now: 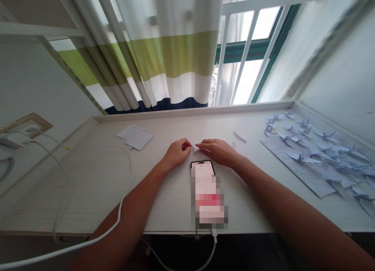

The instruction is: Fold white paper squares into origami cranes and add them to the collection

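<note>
Both of my hands rest on the pale desk (96, 177), meeting over a small folded piece of white paper (195, 147). My left hand (176, 152) is curled and pinches the paper's left side. My right hand (218, 150) lies over the paper's right side with its fingertips pressed on it. Most of the paper is hidden under my fingers. A phone (208, 193) lies flat just below my hands, plugged into a white cable (215, 239).
A few white paper squares (135, 136) lie at the back left. Several folded paper cranes (325, 150) sit on a printed sheet (304, 171) at the right. A paper scrap (240, 136) lies behind my right hand. A charger cable (88, 149) loops across the left side. Behind the desk are a curtain (164, 60) and a window.
</note>
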`<state>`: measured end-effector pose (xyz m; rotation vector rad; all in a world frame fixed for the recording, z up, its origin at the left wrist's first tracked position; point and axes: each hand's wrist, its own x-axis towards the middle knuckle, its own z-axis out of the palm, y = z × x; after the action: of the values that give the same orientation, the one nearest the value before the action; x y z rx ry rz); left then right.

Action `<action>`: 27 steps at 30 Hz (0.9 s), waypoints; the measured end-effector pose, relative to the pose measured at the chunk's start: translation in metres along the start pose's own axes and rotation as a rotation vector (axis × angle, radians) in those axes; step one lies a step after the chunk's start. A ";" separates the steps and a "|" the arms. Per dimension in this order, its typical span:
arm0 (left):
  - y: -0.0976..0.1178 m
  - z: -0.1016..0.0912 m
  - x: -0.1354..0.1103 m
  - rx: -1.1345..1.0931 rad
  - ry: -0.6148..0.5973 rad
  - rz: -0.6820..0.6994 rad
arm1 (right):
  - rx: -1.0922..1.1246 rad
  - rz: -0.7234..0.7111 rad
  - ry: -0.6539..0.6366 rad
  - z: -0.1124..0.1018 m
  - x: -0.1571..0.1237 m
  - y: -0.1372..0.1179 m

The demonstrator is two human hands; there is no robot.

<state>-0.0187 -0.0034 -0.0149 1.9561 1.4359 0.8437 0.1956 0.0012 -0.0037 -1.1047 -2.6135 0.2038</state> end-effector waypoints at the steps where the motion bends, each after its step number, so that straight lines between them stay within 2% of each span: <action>1: -0.001 0.000 0.000 0.005 -0.001 -0.001 | -0.013 -0.019 -0.007 0.001 0.000 0.000; 7: 0.001 -0.003 0.000 0.009 -0.028 0.018 | -0.140 -0.103 -0.047 0.003 0.003 -0.002; 12: -0.001 -0.002 0.000 0.010 -0.071 0.025 | -0.158 -0.096 -0.054 0.001 0.004 -0.005; 15: -0.005 -0.001 0.000 -0.050 -0.113 0.048 | -0.050 0.001 -0.028 0.000 0.002 -0.004; 19: -0.009 0.001 0.001 -0.070 -0.133 0.065 | 0.234 0.154 0.061 0.003 -0.002 0.000; 23: -0.011 0.001 0.002 -0.033 -0.141 0.089 | 0.480 0.195 0.147 0.007 -0.003 0.003; 27: -0.010 0.001 0.001 -0.024 -0.143 0.092 | 0.606 0.257 0.171 0.008 -0.002 0.002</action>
<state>-0.0239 0.0005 -0.0224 2.0332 1.2566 0.7411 0.1959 0.0014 -0.0118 -1.1516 -2.0352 0.8493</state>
